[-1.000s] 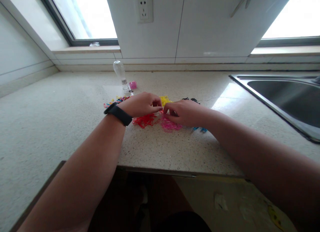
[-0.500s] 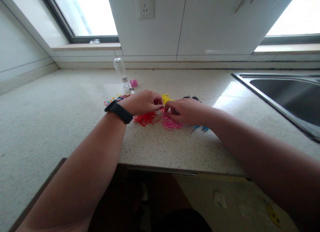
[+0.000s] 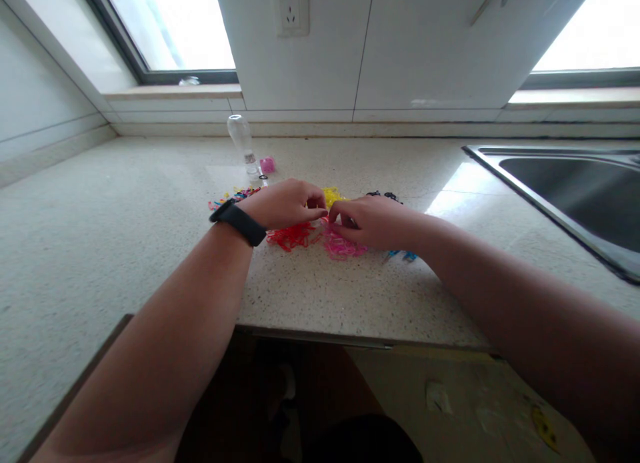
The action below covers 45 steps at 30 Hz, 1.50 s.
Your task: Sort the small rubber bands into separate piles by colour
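Observation:
Small coloured rubber bands lie sorted in piles on the counter. My left hand (image 3: pixel 293 204), with a black band on its wrist, is closed in a pinch above the red rubber bands (image 3: pixel 291 237). Facing it, my right hand (image 3: pixel 375 222) is pinched too, over the pink rubber bands (image 3: pixel 344 244). A small red rubber band (image 3: pixel 325 218) shows where the fingertips of both hands nearly meet. Behind the hands are yellow rubber bands (image 3: pixel 333 196) and black rubber bands (image 3: pixel 389 196). Blue rubber bands (image 3: pixel 403 256) lie partly hidden by my right wrist, and mixed rubber bands (image 3: pixel 240 196) beyond my left.
A clear bottle (image 3: pixel 242 143) stands upside down at the back left, beside a pink cap (image 3: pixel 267 164). A steel sink (image 3: pixel 493 155) is set into the counter (image 3: pixel 320 296) on the right. A socket (image 3: pixel 291 10) sits on the wall behind.

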Available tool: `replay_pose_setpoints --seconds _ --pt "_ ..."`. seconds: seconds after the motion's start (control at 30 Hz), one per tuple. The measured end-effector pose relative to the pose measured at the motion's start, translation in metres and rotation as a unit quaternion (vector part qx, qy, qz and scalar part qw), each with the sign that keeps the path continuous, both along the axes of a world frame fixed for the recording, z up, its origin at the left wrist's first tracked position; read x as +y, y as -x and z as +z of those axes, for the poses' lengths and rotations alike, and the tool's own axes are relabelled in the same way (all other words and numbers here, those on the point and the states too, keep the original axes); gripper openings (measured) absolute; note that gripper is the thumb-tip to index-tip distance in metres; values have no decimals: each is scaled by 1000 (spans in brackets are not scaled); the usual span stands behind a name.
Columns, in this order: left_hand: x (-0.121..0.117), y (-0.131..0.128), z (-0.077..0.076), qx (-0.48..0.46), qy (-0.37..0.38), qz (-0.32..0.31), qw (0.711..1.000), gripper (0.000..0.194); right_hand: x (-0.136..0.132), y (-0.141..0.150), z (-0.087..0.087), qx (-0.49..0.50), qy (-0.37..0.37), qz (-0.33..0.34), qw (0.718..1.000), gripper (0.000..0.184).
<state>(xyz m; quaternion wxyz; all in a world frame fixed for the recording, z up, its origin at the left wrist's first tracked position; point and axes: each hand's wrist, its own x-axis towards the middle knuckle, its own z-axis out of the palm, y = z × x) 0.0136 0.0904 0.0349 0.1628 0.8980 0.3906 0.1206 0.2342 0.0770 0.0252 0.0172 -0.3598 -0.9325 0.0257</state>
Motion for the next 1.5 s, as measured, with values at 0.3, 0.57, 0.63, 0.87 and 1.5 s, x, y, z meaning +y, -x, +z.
replay_pose_setpoints --seconds 0.3,0.57,0.63,0.87,1.5 --pt "1 0 -2 0 3 -2 1000 22 0 0 0 2 -6 7 1000 27" --pt "3 2 -4 -1 5 6 1000 23 1 1 -1 28 5 8 1000 24" --pt "3 2 -5 -3 5 7 1000 23 1 1 -1 41 5 2 999 25" --pt "4 2 -6 -13 10 5 1000 23 1 1 -1 103 14 -9 995 24" --pt "5 5 -5 -17 11 2 1000 24 6 1 -9 253 48 26 966 18"
